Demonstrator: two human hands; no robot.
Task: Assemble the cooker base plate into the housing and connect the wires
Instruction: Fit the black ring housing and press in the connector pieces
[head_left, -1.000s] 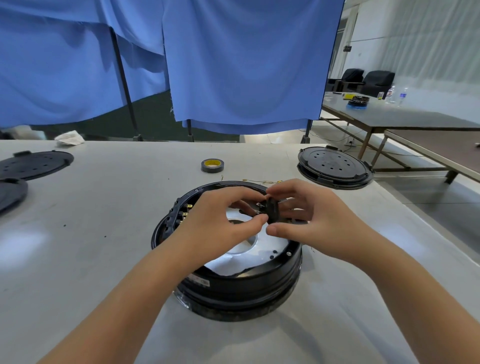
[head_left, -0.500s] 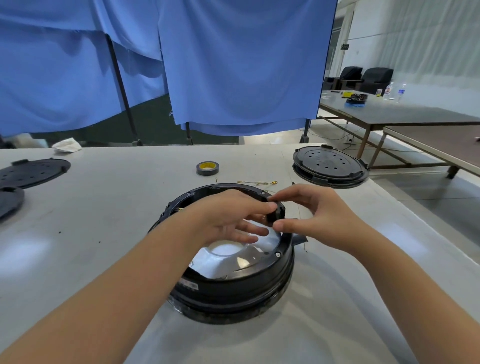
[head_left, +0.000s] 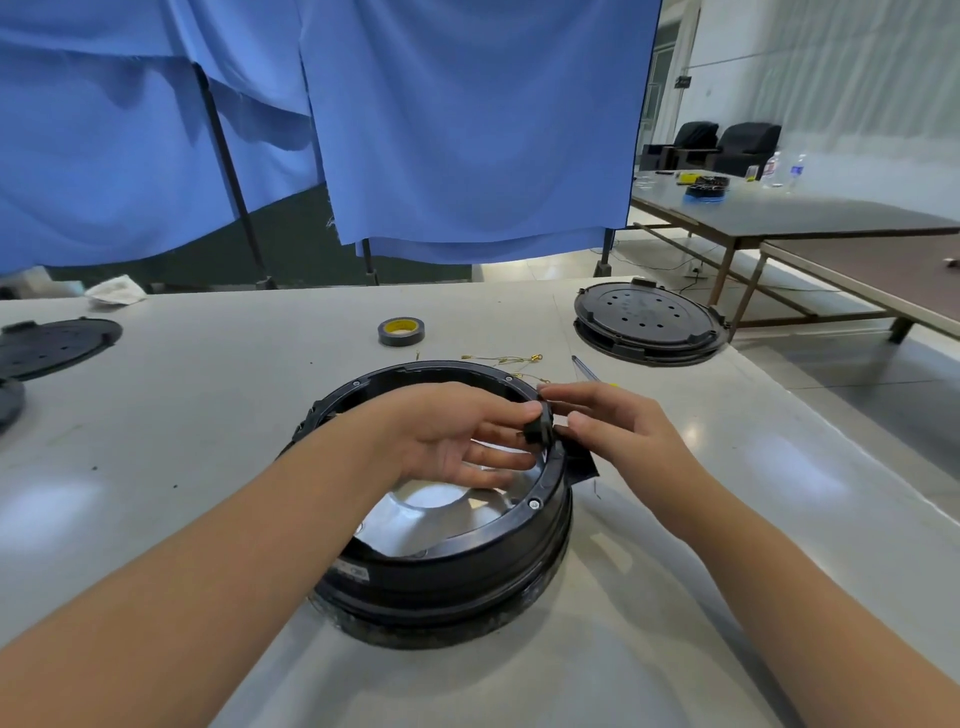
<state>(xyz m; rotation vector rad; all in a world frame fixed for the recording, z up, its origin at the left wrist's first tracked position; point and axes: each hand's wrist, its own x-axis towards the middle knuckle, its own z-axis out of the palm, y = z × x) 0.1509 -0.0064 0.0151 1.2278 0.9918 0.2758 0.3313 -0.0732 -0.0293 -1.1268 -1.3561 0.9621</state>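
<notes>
The black cooker housing (head_left: 441, 551) sits open side up on the grey desk (head_left: 218, 395), close in front of the person. Inside it lies the shiny metal base plate (head_left: 441, 506), low in the ring and partly hidden under the left hand (head_left: 457, 441).

What matters for the next move is at the right side of the housing rim. A small black connector block (head_left: 537, 428) is held there, right at the rim and just above it, between the two hands. The left hand reaches across the opening from the left: its thumb and forefinger pinch the block from the inner side, while its other fingers (head_left: 498, 460) spread loosely over the plate. The right hand (head_left: 618, 431) comes from outside the ring, and its thumb and forefinger close on the same block from the outer side. Both hands are equally near, each touching it. I cannot tell how the block's long axis runs, nor whether it is already seated in the rim.

A dark flap (head_left: 579, 462) hangs outside the housing wall just below the right hand. Thin gold-tipped wires (head_left: 506, 359) lie loose on the desk just behind the housing, apart from it, so wiring looks unfinished. A pen (head_left: 582, 366) lies beside them, a tape roll (head_left: 401, 331) farther back, and a black perforated disc (head_left: 647, 318) at the right rear.
</notes>
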